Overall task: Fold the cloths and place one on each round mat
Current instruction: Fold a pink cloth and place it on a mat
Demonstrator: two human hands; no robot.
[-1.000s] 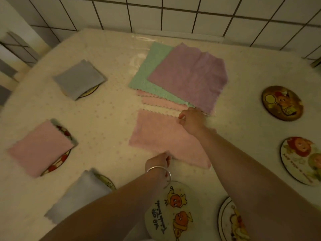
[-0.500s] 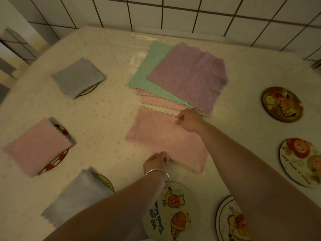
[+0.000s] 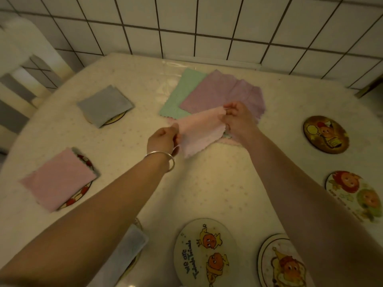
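A light pink cloth (image 3: pixel 199 131) hangs doubled over above the table, pinched at its left end by my left hand (image 3: pixel 163 139) and at its right end by my right hand (image 3: pixel 238 119). Behind it lies a stack with a purple cloth (image 3: pixel 221 94) on a green cloth (image 3: pixel 182 96). Folded cloths rest on three mats at the left: a grey cloth (image 3: pixel 105 105), a pink cloth (image 3: pixel 58 179) and a pale blue cloth (image 3: pixel 128 247), partly hidden by my left arm. Bare round mats lie at the near middle (image 3: pixel 205 251), near right (image 3: pixel 284 264), right (image 3: pixel 356 195) and far right (image 3: pixel 325 133).
The table (image 3: pixel 207 193) has a pale dotted cover and butts against a white tiled wall (image 3: pixel 186 21). A white chair (image 3: pixel 22 65) stands at the far left.
The pink cloth lay flat on the table with both hands at its edge; now both hands have lifted it off the table, folded in half. The camera has tilted up.
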